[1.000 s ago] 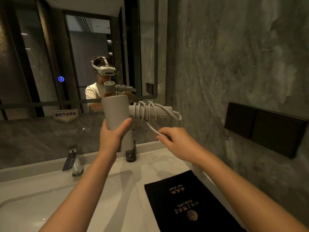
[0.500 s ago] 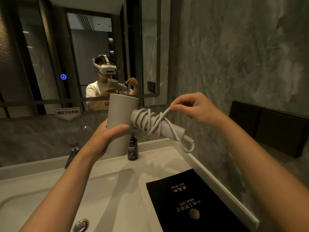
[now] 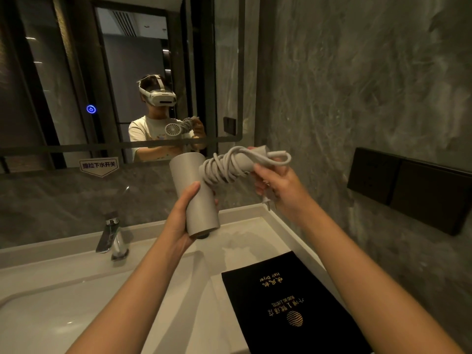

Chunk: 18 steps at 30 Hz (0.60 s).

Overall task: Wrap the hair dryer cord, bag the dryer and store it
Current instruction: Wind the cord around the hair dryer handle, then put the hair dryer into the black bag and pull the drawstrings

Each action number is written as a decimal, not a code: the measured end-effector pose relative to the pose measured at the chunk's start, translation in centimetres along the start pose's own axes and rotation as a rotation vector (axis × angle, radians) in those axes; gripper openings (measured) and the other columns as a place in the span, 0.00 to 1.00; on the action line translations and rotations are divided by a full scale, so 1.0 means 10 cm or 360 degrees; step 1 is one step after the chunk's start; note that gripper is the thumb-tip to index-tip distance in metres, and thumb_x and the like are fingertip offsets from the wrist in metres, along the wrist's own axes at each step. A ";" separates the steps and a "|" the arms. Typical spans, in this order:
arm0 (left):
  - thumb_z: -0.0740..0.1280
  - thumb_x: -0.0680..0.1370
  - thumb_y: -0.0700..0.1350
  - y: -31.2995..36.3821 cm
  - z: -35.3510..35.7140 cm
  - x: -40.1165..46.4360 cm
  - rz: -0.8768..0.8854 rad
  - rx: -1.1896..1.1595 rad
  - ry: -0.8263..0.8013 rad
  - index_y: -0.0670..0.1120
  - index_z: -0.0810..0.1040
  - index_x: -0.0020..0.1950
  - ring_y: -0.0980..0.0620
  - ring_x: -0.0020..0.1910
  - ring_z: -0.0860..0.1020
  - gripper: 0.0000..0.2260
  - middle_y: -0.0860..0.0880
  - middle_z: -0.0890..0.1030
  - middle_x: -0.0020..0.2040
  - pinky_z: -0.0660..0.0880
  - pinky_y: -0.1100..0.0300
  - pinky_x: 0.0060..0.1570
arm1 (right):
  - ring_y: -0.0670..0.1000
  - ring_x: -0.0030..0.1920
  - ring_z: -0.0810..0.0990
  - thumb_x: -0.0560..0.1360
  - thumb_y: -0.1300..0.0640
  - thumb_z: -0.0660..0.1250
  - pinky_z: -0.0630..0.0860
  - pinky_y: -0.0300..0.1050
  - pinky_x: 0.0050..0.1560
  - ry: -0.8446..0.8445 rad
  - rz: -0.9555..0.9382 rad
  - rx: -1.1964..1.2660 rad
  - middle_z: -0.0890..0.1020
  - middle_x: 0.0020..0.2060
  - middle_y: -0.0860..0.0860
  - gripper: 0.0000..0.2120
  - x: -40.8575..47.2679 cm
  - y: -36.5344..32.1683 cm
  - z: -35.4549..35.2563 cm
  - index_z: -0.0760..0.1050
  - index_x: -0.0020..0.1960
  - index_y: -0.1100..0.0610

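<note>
A pale grey hair dryer (image 3: 196, 190) is held up over the sink counter. My left hand (image 3: 182, 221) grips its cylindrical barrel from the left. The cord (image 3: 224, 167) is coiled in many turns around the handle, and a last loop sticks out past the handle's end. My right hand (image 3: 278, 187) is closed around the handle's end and the cord; the plug's prongs (image 3: 268, 204) poke out below it. A black storage bag (image 3: 288, 305) with gold lettering lies flat on the counter at the lower right.
A white basin (image 3: 51, 310) with a chrome tap (image 3: 112, 236) fills the left of the counter. The mirror (image 3: 115, 72) behind reflects a person with a headset. A grey stone wall stands at the right, with a black socket panel (image 3: 413, 187) on it.
My right hand has come down from above the handle and now grips the handle's end with the plug. The dryer has tilted, its handle pointing up to the right. More cord lies wound.
</note>
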<state>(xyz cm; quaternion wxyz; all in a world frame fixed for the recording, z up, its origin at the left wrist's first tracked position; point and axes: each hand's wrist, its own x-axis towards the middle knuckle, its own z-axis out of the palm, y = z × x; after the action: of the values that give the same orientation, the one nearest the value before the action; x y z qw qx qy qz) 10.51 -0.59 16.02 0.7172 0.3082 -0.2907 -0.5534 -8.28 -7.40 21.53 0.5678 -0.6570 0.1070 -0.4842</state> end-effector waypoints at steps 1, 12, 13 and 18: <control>0.80 0.59 0.53 -0.04 0.01 0.01 -0.0025 -0.0048 0.0007 0.42 0.73 0.62 0.49 0.37 0.82 0.36 0.43 0.82 0.43 0.81 0.54 0.40 | 0.44 0.29 0.67 0.74 0.56 0.65 0.66 0.39 0.29 0.0041 0.0002 -0.0015 0.71 0.30 0.48 0.10 0.01 0.00 0.01 0.77 0.55 0.53; 0.73 0.65 0.63 -0.12 0.21 -0.08 0.0725 0.1624 0.0327 0.56 0.51 0.77 0.53 0.73 0.60 0.47 0.52 0.59 0.76 0.62 0.53 0.67 | 0.36 0.27 0.78 0.77 0.53 0.64 0.70 0.28 0.26 0.0218 0.0153 -0.0433 0.80 0.33 0.43 0.12 0.02 -0.10 0.07 0.75 0.57 0.58; 0.73 0.64 0.65 -0.11 0.29 -0.08 0.0892 0.1771 0.0152 0.58 0.52 0.76 0.54 0.74 0.59 0.47 0.53 0.58 0.77 0.60 0.54 0.69 | 0.37 0.28 0.79 0.77 0.53 0.64 0.71 0.29 0.27 0.0205 0.0202 -0.0452 0.81 0.33 0.43 0.12 0.00 -0.09 0.07 0.76 0.56 0.58; 0.73 0.70 0.54 -0.26 0.58 0.01 0.0848 0.1676 -0.0281 0.55 0.69 0.67 0.48 0.45 0.82 0.27 0.49 0.82 0.52 0.81 0.46 0.45 | 0.44 0.23 0.71 0.75 0.49 0.65 0.65 0.36 0.21 0.0191 0.0474 -0.0329 0.75 0.25 0.46 0.15 -0.13 -0.01 0.08 0.77 0.53 0.60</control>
<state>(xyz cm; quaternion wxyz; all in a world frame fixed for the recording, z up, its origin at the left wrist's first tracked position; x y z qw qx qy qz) 4.52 -1.85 17.81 0.5551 0.4915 -0.6518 -0.1595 -8.33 -5.95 21.09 0.5554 -0.6587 0.2859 -0.4195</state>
